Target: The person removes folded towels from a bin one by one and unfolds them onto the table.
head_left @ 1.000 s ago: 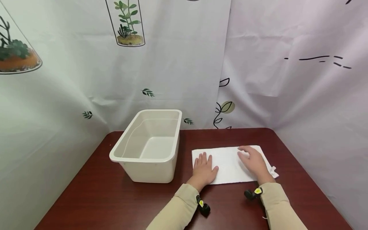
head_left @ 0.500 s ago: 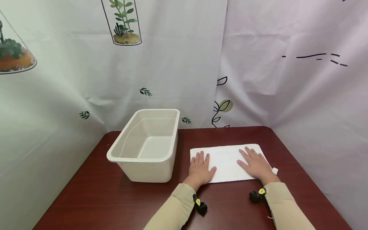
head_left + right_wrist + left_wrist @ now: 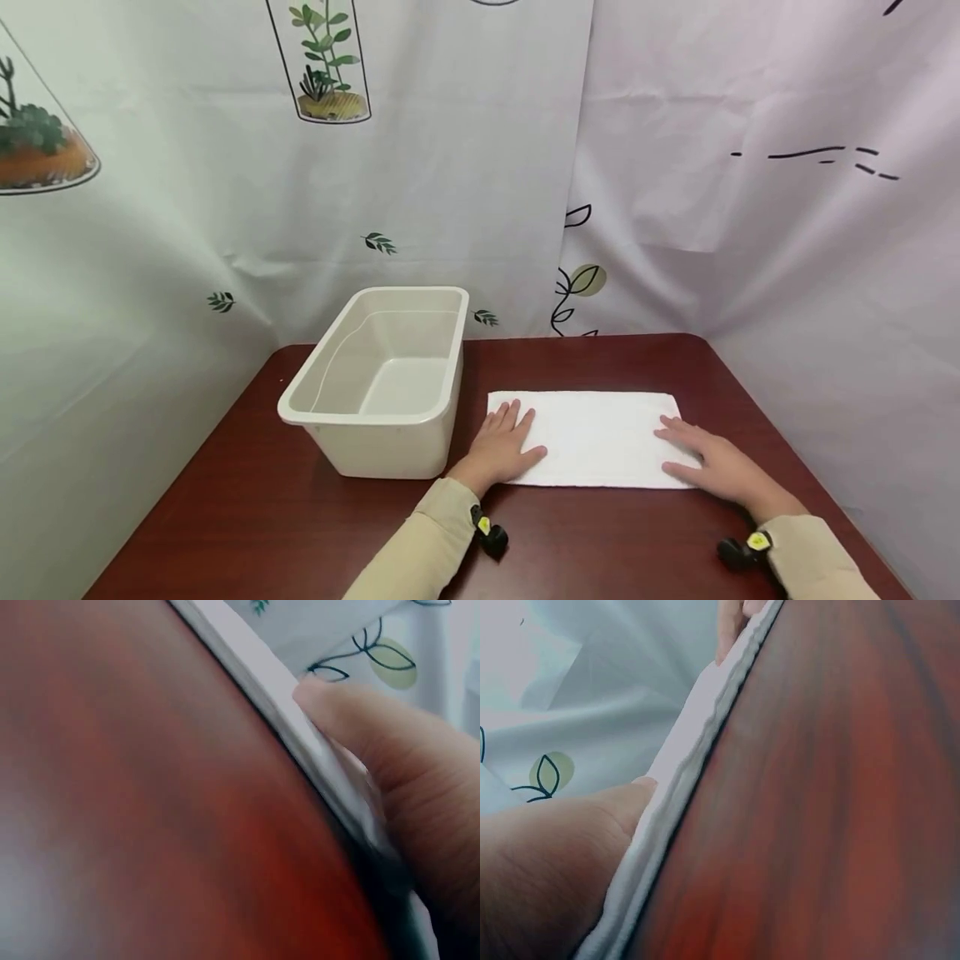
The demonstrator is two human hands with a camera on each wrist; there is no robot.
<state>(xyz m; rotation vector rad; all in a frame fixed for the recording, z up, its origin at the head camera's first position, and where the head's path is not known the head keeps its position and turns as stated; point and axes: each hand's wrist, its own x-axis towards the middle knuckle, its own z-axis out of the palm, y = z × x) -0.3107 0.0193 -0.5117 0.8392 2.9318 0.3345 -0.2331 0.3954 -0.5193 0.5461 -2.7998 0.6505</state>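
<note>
A white folded cloth, which looks like a towel, lies flat on the table in the head view. My left hand rests on its left end with the fingers spread. My right hand is at the right end, fingers extended over that edge. In the left wrist view, the cloth's layered front edge shows beside the left hand. From the right wrist, the right hand's thumb lies along the top of the cloth; the rest of that hand is mostly out of view.
A deep off-white plastic tub stands on the table left of the cloth, with nothing seen inside. The dark red wooden table ends at a patterned fabric backdrop behind and at both sides.
My right hand has gone from raised to flat on the cloth, then outward to its right end. The left hand has shifted slightly left. The cloth's right end is straighter and the bunched corner no longer shows.
</note>
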